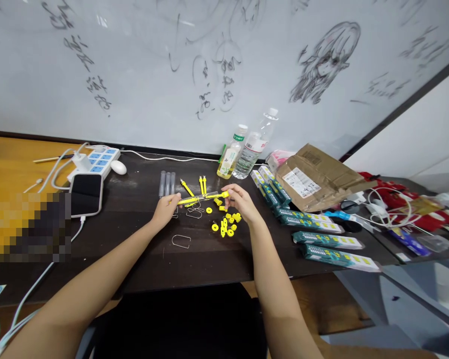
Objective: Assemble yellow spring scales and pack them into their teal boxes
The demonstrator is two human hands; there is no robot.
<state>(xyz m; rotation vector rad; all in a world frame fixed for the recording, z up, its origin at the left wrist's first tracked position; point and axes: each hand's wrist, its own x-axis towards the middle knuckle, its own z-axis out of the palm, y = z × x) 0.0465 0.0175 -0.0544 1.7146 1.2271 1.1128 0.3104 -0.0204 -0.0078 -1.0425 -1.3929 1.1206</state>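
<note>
A thin yellow-and-clear rod assembly [198, 198] stretches between my two hands above the dark table. My left hand [165, 209] pinches its left end. The fingers of my right hand [239, 200] close on the yellow piece at its right end. Just behind the rod lie several clear tubes [167, 183] and yellow rods [187, 187]. Bent metal wires [195, 212] rest below it, with one wire loop [181, 242] nearer the front. Several small yellow rings and caps [230, 225] are scattered below my right hand.
Two bottles [229, 158] stand at the back. Green-and-white boxes [327, 239] and a torn cardboard package [314, 177] lie at the right, near tangled cables. A phone [87, 194] and power strip [101, 162] are at the left. A whiteboard [142, 75] rises behind.
</note>
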